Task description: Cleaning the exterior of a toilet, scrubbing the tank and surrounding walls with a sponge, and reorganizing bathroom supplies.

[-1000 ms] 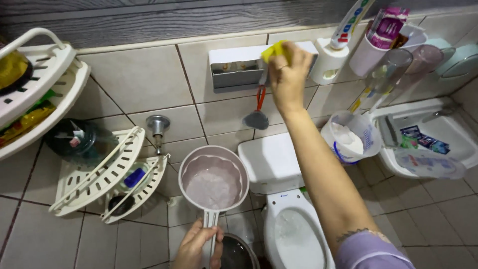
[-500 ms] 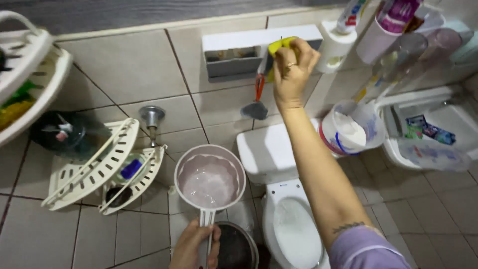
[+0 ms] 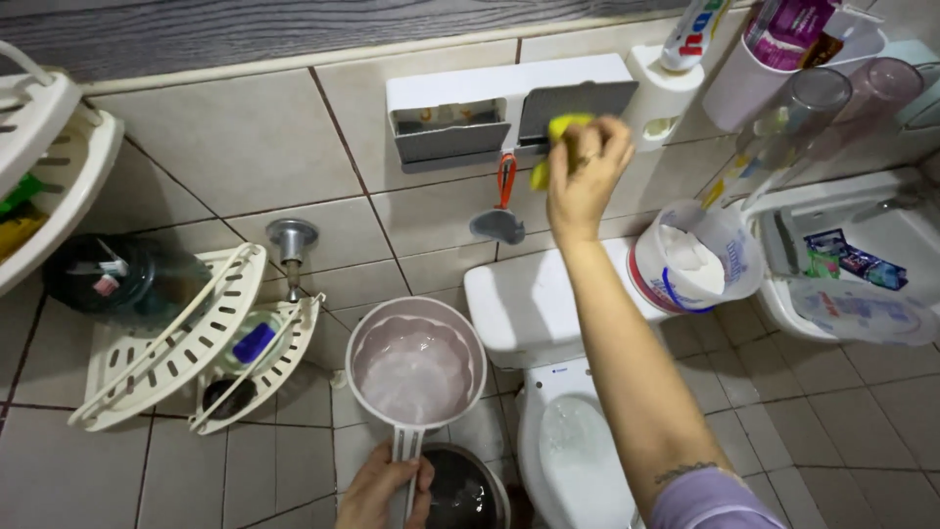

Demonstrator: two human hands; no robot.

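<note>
My right hand [image 3: 585,176] is raised to the tiled wall and grips a yellow sponge [image 3: 560,132]. The sponge presses against the lower edge of a white wall-mounted holder [image 3: 460,98] with two grey compartments. My left hand [image 3: 384,490] holds the handle of a round pinkish water scoop [image 3: 416,362] at the bottom of the view. The scoop has water in it and hangs level above a dark bucket [image 3: 470,495].
A white toilet [image 3: 534,323] stands below the holder. A small orange-handled brush [image 3: 501,211] hangs on the wall. A white tub [image 3: 693,260], a sink [image 3: 842,284], and cups with toothpaste [image 3: 783,44] are right. White corner shelves [image 3: 171,343] lean left.
My right hand has slid the sponge down from the holder's top edge to its lower edge. The scoop stays held in about the same place.
</note>
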